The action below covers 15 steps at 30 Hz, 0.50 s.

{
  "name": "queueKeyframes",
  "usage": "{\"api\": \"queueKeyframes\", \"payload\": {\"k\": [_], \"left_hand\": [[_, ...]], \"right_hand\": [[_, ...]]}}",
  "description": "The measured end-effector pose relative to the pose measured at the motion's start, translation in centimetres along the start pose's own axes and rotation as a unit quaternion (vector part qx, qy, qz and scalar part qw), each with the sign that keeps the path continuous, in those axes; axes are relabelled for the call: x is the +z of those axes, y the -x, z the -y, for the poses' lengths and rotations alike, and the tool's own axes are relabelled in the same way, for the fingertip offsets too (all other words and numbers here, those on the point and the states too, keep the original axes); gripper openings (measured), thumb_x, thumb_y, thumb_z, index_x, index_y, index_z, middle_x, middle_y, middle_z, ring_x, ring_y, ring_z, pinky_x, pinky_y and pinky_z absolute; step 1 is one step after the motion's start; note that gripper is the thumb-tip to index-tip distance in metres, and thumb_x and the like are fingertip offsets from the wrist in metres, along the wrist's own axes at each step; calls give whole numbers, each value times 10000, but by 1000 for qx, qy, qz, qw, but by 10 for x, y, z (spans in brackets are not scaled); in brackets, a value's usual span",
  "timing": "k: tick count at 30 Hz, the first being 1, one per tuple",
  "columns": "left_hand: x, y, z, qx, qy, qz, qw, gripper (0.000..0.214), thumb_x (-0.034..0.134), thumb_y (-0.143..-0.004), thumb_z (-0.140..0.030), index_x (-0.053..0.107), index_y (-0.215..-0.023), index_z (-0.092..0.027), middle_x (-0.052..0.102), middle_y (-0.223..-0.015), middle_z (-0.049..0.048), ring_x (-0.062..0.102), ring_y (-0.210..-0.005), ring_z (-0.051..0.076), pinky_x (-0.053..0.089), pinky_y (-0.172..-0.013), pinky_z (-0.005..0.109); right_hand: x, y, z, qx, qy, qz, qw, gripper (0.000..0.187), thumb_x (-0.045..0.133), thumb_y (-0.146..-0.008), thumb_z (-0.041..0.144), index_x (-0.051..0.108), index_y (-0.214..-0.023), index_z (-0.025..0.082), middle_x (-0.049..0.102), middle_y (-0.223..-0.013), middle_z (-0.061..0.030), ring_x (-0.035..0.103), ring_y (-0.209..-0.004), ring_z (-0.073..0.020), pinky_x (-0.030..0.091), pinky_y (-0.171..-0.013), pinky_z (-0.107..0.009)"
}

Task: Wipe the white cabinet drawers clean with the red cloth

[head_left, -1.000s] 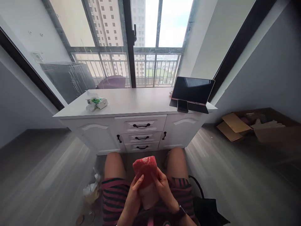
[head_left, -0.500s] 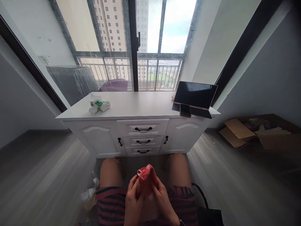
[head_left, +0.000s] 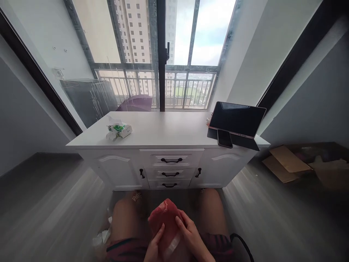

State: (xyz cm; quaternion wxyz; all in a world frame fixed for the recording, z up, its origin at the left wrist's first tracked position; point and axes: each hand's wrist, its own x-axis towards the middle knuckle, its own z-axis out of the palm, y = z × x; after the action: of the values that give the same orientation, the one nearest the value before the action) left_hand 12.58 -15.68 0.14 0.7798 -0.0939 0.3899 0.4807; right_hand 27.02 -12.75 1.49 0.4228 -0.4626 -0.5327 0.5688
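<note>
A soft red fabric piece [head_left: 167, 214], fuzzy along its top edge, is held above my lap, between my knees. I cannot tell exactly what kind of item it is. A pale strip shows on its lower part. My left hand [head_left: 155, 245] grips its lower left side with the thumb lying on the front. On the right side, my right hand [head_left: 192, 234] pinches it between thumb and fingers. The fingers behind the fabric are partly hidden.
Ahead stands a white cabinet [head_left: 171, 140] bearing a tissue pack [head_left: 122, 130], a tablet [head_left: 237, 120] and a phone [head_left: 224, 138]. An opened cardboard box [head_left: 291, 160] lies on the floor at right. White crumpled material [head_left: 100, 237] is beside my left leg.
The red fabric has turned and spread wider, its top now leaning left, and the pale strip has come into view. My left hand has moved lower on it. The view has shifted slightly.
</note>
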Motion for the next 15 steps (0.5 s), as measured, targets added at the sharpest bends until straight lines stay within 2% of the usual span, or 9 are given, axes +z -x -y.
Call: {"api": "queueKeyframes", "payload": {"k": [2, 4, 6, 9, 12, 15], "left_hand": [[2, -4, -12, -39, 24, 25, 999, 589, 620, -818, -335, 515, -1323, -51, 711, -1062, 181, 595, -1123, 346, 426, -1017, 468], [3, -3, -25, -43, 30, 42, 998, 570, 603, -815, -386, 552, -1313, -112, 712, -1071, 160, 580, -1138, 364, 407, -1028, 499], [5, 3, -39, -16, 26, 46, 998, 529, 600, -809, -406, 586, -1291, -189, 725, -1052, 121, 585, -1134, 358, 399, -1034, 507], [11, 17, -57, 43, 0, 50, 998, 476, 606, -797, -403, 635, -1234, -215, 743, -995, 101, 604, -1115, 340, 410, -1028, 483], [22, 26, -72, 106, -57, 32, 992, 396, 645, -751, -396, 702, -1126, -282, 757, -936, 59, 601, -1126, 321, 458, -993, 417], [41, 28, -85, 130, -124, 5, 984, 317, 672, -714, -415, 727, -1025, -395, 753, -950, -8, 570, -1172, 304, 511, -926, 354]], "right_hand": [[-12, -26, 1, -9, 50, -29, 998, 395, 486, -902, 478, 607, -1175, 221, 636, -1199, -74, 583, -1108, -232, 447, -967, -361], [-27, -62, 5, -24, 98, -67, 993, 412, 494, -883, 494, 609, -1150, 202, 664, -1121, -92, 623, -1008, -241, 483, -899, -378], [-42, -105, 14, -65, 142, -103, 982, 407, 514, -864, 478, 598, -1141, 192, 682, -1034, -97, 639, -924, -242, 500, -846, -387], [-53, -168, 31, -125, 197, -151, 961, 375, 504, -855, 404, 568, -1155, 188, 637, -1127, -115, 636, -872, -220, 503, -825, -393], [-51, -212, 38, -155, 248, -135, 947, 335, 473, -860, 348, 560, -1133, 175, 611, -1121, -126, 623, -800, -199, 512, -761, -374], [-40, -228, 30, -186, 298, -109, 930, 258, 409, -905, 323, 585, -1044, 197, 618, -1046, -96, 611, -860, -208, 494, -779, -362]]}}
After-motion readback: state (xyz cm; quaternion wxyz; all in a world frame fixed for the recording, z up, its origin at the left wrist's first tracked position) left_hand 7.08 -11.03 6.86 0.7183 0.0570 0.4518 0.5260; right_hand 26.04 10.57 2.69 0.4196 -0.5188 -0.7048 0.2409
